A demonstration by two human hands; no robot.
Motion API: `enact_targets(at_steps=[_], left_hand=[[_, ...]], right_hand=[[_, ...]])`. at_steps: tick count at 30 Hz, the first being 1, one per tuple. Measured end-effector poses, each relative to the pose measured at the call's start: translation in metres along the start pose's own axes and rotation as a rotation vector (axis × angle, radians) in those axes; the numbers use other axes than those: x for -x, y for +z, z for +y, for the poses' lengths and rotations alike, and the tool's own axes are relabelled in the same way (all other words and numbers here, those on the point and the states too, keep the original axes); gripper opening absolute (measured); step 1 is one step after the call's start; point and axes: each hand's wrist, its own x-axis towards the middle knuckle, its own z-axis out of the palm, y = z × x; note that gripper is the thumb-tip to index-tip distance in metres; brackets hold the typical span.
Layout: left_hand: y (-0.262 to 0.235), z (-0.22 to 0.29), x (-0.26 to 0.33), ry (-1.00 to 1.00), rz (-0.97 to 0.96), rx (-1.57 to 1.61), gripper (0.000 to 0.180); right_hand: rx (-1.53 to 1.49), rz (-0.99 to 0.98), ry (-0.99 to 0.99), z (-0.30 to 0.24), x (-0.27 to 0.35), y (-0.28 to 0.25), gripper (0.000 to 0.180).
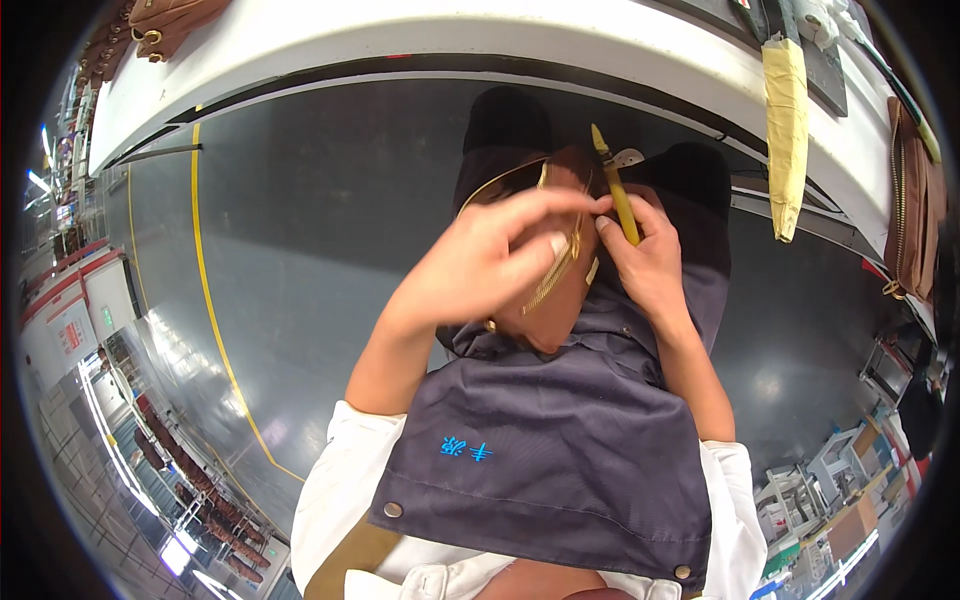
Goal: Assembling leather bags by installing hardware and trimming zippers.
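A brown leather bag [560,312] with a gold zipper [549,285] lies in my lap over the dark apron [560,420]. My left hand [490,262] is over the bag, thumb and index finger apart. Its stretched index fingertip meets the fingertips of my right hand [645,258]. Between the right fingers is a slim yellow-handled tool [622,205], its pointed end directed away from me. What kind of tool it is, I cannot make out. Beside its upper part shows a small pale piece with a hole [628,157]. The left hand hides part of the bag.
A white table [420,35] curves across the far side. Brown leather pieces [170,15] lie at its left end. At the right, a yellow-wrapped strip [786,140] overhangs the edge, near a brown zippered pouch [905,200]. Yellow lines [205,260] mark the grey floor.
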Motion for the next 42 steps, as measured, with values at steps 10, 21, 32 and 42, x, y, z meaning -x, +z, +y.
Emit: enact_targets(at_steps=[10,21,32,42], left_hand=[[-0.003,-0.044,-0.017,-0.060,0.156,0.229,0.038],[0.005,-0.037,-0.021,0.016,0.183,0.073,0.036],[0.003,-0.034,-0.019,-0.045,0.163,0.110,0.037],[-0.010,-0.019,-0.004,0.086,0.080,-0.100,0.045]], right_hand=[[-0.035,-0.086,0.026,0.013,0.001,0.007,0.015],[-0.041,-0.109,-0.011,-0.010,-0.006,0.013,0.033],[-0.152,-0.001,0.045,-0.007,-0.007,0.005,0.023],[-0.405,-0.084,0.272,0.013,-0.010,-0.015,0.022]])
